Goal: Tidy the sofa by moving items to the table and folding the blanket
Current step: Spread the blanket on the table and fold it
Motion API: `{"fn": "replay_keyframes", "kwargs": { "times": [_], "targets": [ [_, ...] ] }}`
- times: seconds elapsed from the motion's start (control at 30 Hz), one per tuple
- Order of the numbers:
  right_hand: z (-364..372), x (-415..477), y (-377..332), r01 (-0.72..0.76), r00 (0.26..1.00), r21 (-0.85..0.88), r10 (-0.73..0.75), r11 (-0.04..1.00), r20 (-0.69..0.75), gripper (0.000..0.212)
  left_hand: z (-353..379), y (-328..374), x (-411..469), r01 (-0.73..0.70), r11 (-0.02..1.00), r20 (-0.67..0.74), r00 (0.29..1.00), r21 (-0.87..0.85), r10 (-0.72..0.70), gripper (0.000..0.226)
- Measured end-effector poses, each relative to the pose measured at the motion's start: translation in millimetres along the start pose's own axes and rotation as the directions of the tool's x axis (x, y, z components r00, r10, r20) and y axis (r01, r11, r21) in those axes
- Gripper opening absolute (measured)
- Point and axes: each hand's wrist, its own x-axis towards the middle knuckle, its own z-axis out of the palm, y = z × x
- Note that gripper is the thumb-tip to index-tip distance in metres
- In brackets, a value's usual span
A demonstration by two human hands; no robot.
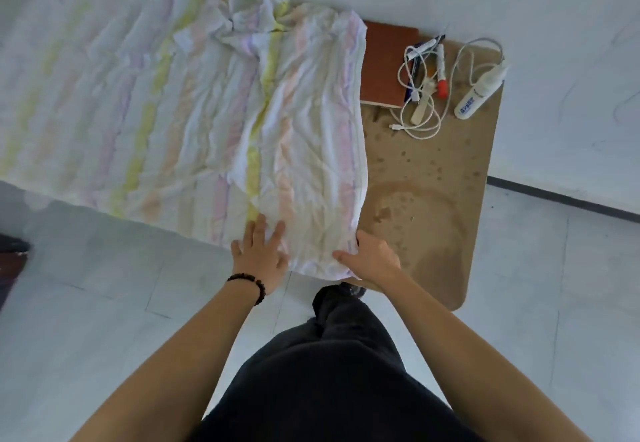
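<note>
A striped blanket (194, 102), thin, soft and creased, stretches lengthwise from far left to the brown table (429, 199) at right. The left hand (259, 254) presses flat, fingers spread, on its near edge; the right hand (370, 261) pinches the near right corner, likely the best hold for folding.

The near and middle part of the brown table (433, 199) lies bare, open to a reaching hand. Its far end is crowded: a brown book (386, 64), a looped white cable (420, 109), a red-capped marker (441, 74) and a white bottle (476, 95). The striped blanket (194, 102) overlaps the table's left edge.
</note>
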Motion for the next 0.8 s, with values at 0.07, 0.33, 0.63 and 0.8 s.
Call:
{"fn": "replay_keyframes", "kwargs": {
  "times": [0.07, 0.33, 0.63, 0.8],
  "targets": [
    [-0.5, -6.4, 4.5, 0.034, 0.999, 0.032, -0.035, 0.999, 0.016, 0.038, 1.7, 4.7, -5.5, 0.032, 0.998, -0.011, 0.999, -0.054, -0.033, 0.065],
    [-21.5, -35.5, 36.7, -0.012, 0.999, -0.055, 0.010, 0.998, -0.031, 0.035, 10.7, 17.3, -20.4, 0.078, 0.991, -0.003, 0.997, -0.113, -0.078, 0.068],
    [-128.3, 30.0, 10.3, 0.081, 0.987, -0.051, -0.087, 0.995, -0.132, 0.031, -17.7, 95.3, -10.9, -0.028, 0.932, -0.345, 0.933, -0.360, -0.105, 0.041],
    [-182.4, 108.5, -37.5, 0.165, 0.978, 0.048, -0.157, 0.985, -0.137, 0.039, -22.2, 163.8, 19.7, 0.098, 0.916, -0.276, 0.936, -0.388, -0.217, 0.064]
  ]
}}
